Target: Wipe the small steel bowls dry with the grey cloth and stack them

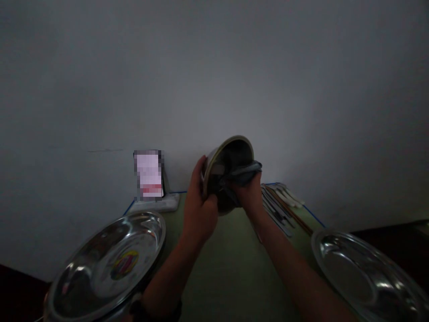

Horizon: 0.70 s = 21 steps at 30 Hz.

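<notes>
My left hand [198, 203] grips the rim of a steel bowl [223, 157], held up tilted with its mouth facing right and toward me. My right hand [248, 197] presses a dark grey cloth [244, 175] into the bowl's inside, fingers closed round the cloth. Both hands are raised above the middle of a pale green table [231, 264].
A large steel plate [110, 261] lies at the near left and another steel plate [365, 273] at the near right. Several utensils [283, 203] lie in a row at the back right. A pixelated card [149, 174] stands against the wall on a white tray [157, 205].
</notes>
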{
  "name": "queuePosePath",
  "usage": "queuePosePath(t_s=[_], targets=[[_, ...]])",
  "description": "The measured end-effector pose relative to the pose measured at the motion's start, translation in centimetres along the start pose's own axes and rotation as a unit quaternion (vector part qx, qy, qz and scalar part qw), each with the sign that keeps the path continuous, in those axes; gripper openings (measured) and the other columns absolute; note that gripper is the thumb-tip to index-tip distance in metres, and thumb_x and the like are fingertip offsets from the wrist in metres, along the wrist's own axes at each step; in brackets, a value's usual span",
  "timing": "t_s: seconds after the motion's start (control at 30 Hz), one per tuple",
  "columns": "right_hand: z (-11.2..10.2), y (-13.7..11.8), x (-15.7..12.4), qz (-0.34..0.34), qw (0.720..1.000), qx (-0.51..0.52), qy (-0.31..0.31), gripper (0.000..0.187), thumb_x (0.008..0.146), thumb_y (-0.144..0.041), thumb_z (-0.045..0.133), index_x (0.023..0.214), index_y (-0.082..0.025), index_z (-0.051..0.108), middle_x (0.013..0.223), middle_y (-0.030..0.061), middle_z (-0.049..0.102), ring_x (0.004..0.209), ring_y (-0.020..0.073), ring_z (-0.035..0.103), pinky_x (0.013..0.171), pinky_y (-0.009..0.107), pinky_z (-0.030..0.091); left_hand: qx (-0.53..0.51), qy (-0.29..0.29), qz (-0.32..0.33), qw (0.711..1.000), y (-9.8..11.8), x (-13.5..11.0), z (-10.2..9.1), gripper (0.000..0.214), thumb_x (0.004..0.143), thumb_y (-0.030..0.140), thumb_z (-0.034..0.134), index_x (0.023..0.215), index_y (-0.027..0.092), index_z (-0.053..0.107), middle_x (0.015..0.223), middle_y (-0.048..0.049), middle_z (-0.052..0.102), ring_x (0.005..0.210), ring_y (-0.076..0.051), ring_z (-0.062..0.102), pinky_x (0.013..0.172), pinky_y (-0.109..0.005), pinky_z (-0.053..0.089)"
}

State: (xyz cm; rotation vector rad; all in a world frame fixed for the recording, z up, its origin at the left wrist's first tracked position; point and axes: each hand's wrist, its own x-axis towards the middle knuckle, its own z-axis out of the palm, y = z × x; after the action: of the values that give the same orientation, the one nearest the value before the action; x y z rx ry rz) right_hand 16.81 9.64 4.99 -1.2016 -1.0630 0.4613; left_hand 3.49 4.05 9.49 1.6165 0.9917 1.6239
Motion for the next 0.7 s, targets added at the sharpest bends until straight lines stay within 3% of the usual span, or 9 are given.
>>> queuePosePath(t_s=[0.13, 0.23, 0.3, 0.4, 0.47, 0.57, 0.7], targets=[[-2.2, -0.3, 1.3, -0.100, 0.986, -0.133, 0.008, 0.040, 0.065, -0.026, 0.068, 0.102, -0.015, 0.057, 0.102, 0.0114, 0.066, 0.094, 0.0266, 0.061, 0.083, 0.041, 0.048, 0.069, -0.136, -0.029, 0.988, 0.5, 1.0, -1.8, 0.078, 0.063, 0.004, 0.047, 0.139, 0.018, 0.047, 0.133, -0.0071, 0.060, 0.123, -0.027, 0.053, 0.107, -0.043, 0.037], [-3.3, -2.3, 1.0, -0.180, 0.948, -0.252, -0.077, 0.016, 0.075, -0.017, 0.055, 0.090, -0.016, 0.061, 0.090, 0.0103, 0.068, 0.083, 0.0240, 0.062, 0.075, 0.036, 0.048, 0.120, -0.239, -0.022, 0.963, 0.8, 1.2, -2.5, 0.070, 0.065, 0.003, 0.045, 0.129, 0.027, 0.058, 0.120, -0.0030, 0.069, 0.109, -0.027, 0.062, 0.097, -0.043, 0.045], [-3.3, -3.8, 0.4, -0.255, 0.902, -0.305, -0.171, 0.022, 0.076, -0.010, 0.051, 0.094, -0.017, 0.061, 0.095, 0.0111, 0.068, 0.086, 0.0238, 0.062, 0.078, 0.035, 0.047, 0.159, -0.282, -0.010, 0.946, 0.9, 1.0, -2.5, 0.065, 0.067, 0.004, 0.043, 0.123, 0.029, 0.064, 0.112, -0.0025, 0.072, 0.102, -0.027, 0.065, 0.093, -0.044, 0.047], [-2.8, -4.9, -0.3, -0.324, 0.864, -0.316, -0.221, 0.032, 0.074, -0.005, 0.049, 0.100, -0.017, 0.060, 0.100, 0.0114, 0.067, 0.092, 0.0237, 0.061, 0.082, 0.035, 0.048, 0.211, -0.290, -0.019, 0.933, 0.8, 0.7, -2.4, 0.056, 0.069, 0.008, 0.046, 0.118, 0.027, 0.068, 0.107, -0.0054, 0.074, 0.097, -0.029, 0.067, 0.091, -0.045, 0.047], [-2.5, -4.6, -0.4, -0.341, 0.869, -0.296, -0.204, 0.031, 0.071, -0.004, 0.050, 0.099, -0.016, 0.059, 0.097, 0.0114, 0.067, 0.089, 0.0233, 0.061, 0.079, 0.035, 0.049, 0.203, -0.286, -0.029, 0.936, 0.7, 0.9, -2.6, 0.053, 0.072, 0.010, 0.048, 0.119, 0.026, 0.067, 0.110, -0.0056, 0.074, 0.100, -0.028, 0.066, 0.094, -0.044, 0.046], [-2.3, -3.4, 0.0, -0.336, 0.900, -0.239, -0.138, 0.020, 0.072, -0.010, 0.051, 0.089, -0.018, 0.057, 0.087, 0.0089, 0.066, 0.079, 0.0217, 0.060, 0.071, 0.034, 0.048, 0.128, -0.259, -0.036, 0.957, 0.4, 1.5, -3.1, 0.047, 0.078, 0.015, 0.049, 0.120, 0.027, 0.067, 0.115, -0.0028, 0.072, 0.109, -0.026, 0.063, 0.100, -0.043, 0.043], [-2.1, -1.2, 0.8, -0.236, 0.963, -0.127, -0.015, 0.013, 0.073, -0.023, 0.056, 0.086, -0.020, 0.059, 0.087, 0.0076, 0.068, 0.081, 0.0231, 0.062, 0.074, 0.037, 0.049, 0.023, -0.173, -0.057, 0.983, -0.3, 2.1, -3.3, 0.041, 0.082, 0.024, 0.055, 0.123, 0.024, 0.064, 0.123, -0.0036, 0.068, 0.120, -0.027, 0.057, 0.106, -0.045, 0.037]])
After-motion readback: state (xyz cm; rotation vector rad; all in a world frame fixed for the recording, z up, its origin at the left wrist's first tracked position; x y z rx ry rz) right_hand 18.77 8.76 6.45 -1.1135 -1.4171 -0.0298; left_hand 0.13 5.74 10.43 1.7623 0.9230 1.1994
